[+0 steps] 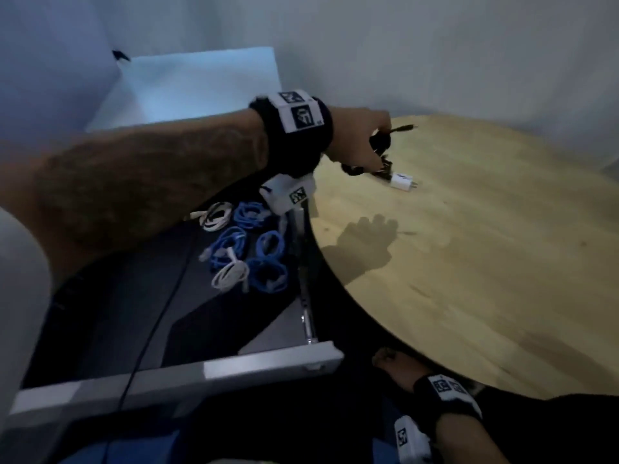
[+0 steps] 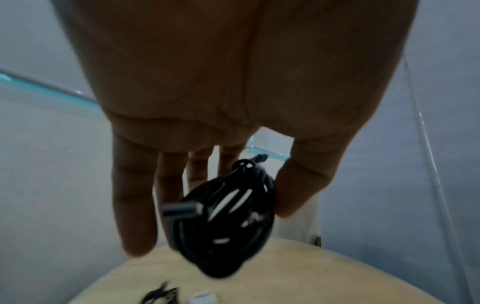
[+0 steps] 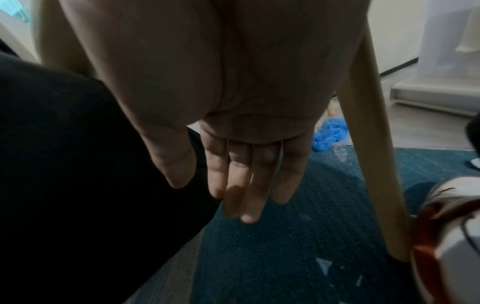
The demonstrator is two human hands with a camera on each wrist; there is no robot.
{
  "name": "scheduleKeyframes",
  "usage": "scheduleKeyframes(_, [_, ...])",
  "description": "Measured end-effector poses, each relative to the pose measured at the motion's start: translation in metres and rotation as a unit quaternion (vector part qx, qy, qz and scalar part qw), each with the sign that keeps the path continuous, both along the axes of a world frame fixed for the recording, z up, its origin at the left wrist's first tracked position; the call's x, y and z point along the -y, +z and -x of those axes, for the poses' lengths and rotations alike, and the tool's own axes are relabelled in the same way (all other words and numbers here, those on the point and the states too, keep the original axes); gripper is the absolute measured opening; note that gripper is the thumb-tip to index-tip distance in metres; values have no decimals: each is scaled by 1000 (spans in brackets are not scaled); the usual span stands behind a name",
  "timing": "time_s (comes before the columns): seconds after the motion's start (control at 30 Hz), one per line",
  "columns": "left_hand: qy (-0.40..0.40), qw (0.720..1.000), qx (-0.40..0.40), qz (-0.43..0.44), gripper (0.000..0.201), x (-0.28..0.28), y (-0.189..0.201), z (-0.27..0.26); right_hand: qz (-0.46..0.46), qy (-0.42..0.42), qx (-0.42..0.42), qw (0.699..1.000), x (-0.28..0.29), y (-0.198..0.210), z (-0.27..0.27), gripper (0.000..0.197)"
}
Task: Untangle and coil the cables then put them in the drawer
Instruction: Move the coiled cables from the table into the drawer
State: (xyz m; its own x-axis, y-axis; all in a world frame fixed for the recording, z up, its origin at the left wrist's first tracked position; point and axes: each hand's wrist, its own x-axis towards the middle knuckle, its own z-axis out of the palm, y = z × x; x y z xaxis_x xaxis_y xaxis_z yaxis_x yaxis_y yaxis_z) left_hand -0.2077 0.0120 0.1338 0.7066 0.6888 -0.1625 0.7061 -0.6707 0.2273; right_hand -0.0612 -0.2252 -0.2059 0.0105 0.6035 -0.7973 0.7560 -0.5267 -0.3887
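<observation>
Now: the person leans over the round wooden desk with one coil in hand, the open drawer beside the desk's edge.
Left hand: the left hand hangs above the desk's far side; its grip is clamped on a black coiled cable, thumb on one side of the loops and fingers on the other. A plug end pokes out toward the wall.
Right hand: the right hand sits below the desk's near rim, fingers straight and apart, holding nothing.
Left on the desk: a small black tangle lies just under the held coil, touching or nearly touching a white charger.
Drawer contents: several blue coils and white coils lie bunched at the side of the drawer nearest the desk.
Stage, as judged: this coil looks ready for the drawer; the black tangle is not yet sorted.
Risk one: the coil is held only by a side pinch, so the loops could spring open on the way across.
Risk two: the loose plug end could snag the tangle and drag the charger off the desk.
Risk three: dropped onto the crowded coils, it could knot with them again.
</observation>
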Motion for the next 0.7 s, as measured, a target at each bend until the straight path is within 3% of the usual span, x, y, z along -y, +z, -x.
scheduleKeyframes(0.13, [72,985,-153,18,38,21,5,118,0,-13,20,1000,-2,-3,-1,43])
scheduleKeyframes(0.23, [142,956,-255,41,41,24,-29,186,-3,-8,35,999,-4,-4,-1,38])
scheduleKeyframes(0.33, [188,936,-294,48,41,23,-68,220,-9,4,53,999,0,6,2,31])
scheduleKeyframes(0.43, [189,935,-295,55,49,20,-86,221,-4,-4,49,999,2,7,1,28])
scheduleKeyframes(0.53, [173,945,-278,-14,37,15,-68,198,-7,-36,37,999,6,8,1,27])
scheduleKeyframes(0.6, [135,964,-219,-68,33,13,-47,167,-9,-53,32,998,9,12,6,27])
scheduleKeyframes(0.7, [79,993,-70,-51,35,8,-32,96,-14,-74,16,997,8,11,9,23])
